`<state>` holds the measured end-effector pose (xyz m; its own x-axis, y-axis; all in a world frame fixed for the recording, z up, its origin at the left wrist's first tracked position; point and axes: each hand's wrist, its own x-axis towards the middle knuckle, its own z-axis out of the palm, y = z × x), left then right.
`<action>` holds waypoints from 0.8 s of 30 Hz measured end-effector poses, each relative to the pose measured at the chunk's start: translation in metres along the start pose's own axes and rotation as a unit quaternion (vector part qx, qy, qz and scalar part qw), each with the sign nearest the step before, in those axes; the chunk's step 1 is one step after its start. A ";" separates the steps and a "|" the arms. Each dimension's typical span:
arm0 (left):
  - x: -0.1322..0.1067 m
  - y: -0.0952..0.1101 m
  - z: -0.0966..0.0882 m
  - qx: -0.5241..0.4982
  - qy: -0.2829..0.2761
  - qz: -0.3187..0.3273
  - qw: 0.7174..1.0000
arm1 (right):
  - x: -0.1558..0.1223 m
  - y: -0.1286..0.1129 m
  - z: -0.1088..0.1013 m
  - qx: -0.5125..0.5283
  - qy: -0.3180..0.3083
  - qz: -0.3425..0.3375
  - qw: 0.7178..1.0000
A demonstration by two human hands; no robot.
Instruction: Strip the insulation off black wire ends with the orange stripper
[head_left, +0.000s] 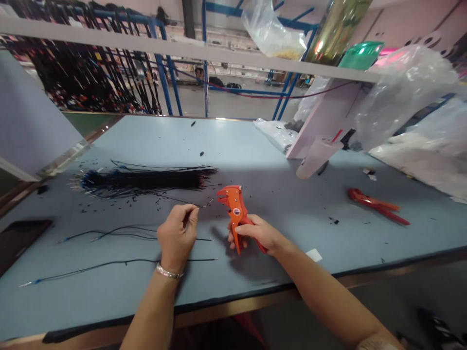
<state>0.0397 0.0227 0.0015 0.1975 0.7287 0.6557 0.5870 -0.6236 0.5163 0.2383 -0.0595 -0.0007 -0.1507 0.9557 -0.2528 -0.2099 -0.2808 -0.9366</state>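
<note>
My left hand (178,233) is closed in a pinch on a thin black wire (171,198), whose end sticks out to the right past the fingertips. Just right of that end are the jaws of an orange-red wire stripper (233,201), apart from the wire. Its handles sit in my right hand (255,233), fingers wrapped round them. Behind my left hand lies a thick bundle of black wires (153,180) with blue parts at its left end. Several single black wires (109,264) lie on the table to the left, some passing under my left hand.
Small black scraps are scattered on the blue-grey table (233,141). A second red hand tool (375,204) lies at the right, and a dark phone-like slab (22,238) at the left edge. Behind stand a shelf post (321,112) with a white tube and clear plastic bags (401,92).
</note>
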 end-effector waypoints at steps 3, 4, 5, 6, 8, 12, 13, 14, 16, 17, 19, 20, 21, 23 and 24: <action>-0.003 0.003 0.000 -0.023 0.001 0.025 0.999 | 0.000 0.001 0.003 -0.010 0.007 -0.006 1.000; -0.004 0.004 0.000 -0.025 -0.001 0.033 0.999 | 0.000 0.002 0.004 -0.012 0.011 -0.006 1.000; -0.005 0.004 0.000 -0.023 -0.002 0.042 0.999 | 0.000 0.002 0.005 -0.014 0.018 -0.006 1.000; -0.005 0.005 0.000 -0.019 -0.003 0.051 0.999 | 0.000 0.003 0.005 -0.015 0.025 -0.008 1.000; -0.006 0.006 0.000 -0.009 -0.003 0.068 0.998 | 0.001 0.003 0.006 -0.017 0.045 -0.013 0.999; -0.005 0.007 0.001 -0.010 -0.015 0.090 0.996 | 0.000 0.004 0.009 -0.039 0.064 -0.030 0.997; -0.005 0.008 0.001 -0.014 -0.021 0.091 0.996 | 0.000 0.003 0.010 -0.050 0.066 -0.036 0.996; -0.005 0.008 0.001 -0.019 -0.027 0.089 0.995 | -0.001 0.003 0.011 -0.062 0.070 -0.042 0.995; -0.004 0.010 0.000 -0.037 -0.038 0.072 0.996 | -0.002 0.002 0.013 -0.090 0.082 -0.051 0.991; -0.004 0.011 0.000 -0.050 -0.042 0.058 0.996 | -0.003 0.001 0.013 -0.102 0.089 -0.053 0.989; -0.004 0.013 -0.002 -0.077 -0.048 0.021 0.996 | -0.004 0.000 0.013 -0.121 0.100 -0.053 0.986; -0.003 0.014 -0.003 -0.090 -0.051 0.004 0.995 | -0.004 0.000 0.013 -0.127 0.105 -0.054 0.985; -0.003 0.015 -0.004 -0.102 -0.055 -0.012 0.993 | -0.004 0.000 0.012 -0.130 0.110 -0.056 0.984; -0.001 0.016 -0.005 -0.122 -0.066 -0.037 0.990 | -0.004 0.000 0.011 -0.130 0.122 -0.063 0.982; -0.001 0.016 -0.006 -0.130 -0.073 -0.046 0.988 | -0.004 0.000 0.011 -0.129 0.128 -0.066 0.981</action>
<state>0.0447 0.0104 0.0127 0.2743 0.8068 0.5233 0.3906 -0.5907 0.7061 0.2281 -0.0640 0.0026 0.1157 0.9824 -0.1463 0.0459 -0.1525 -0.9872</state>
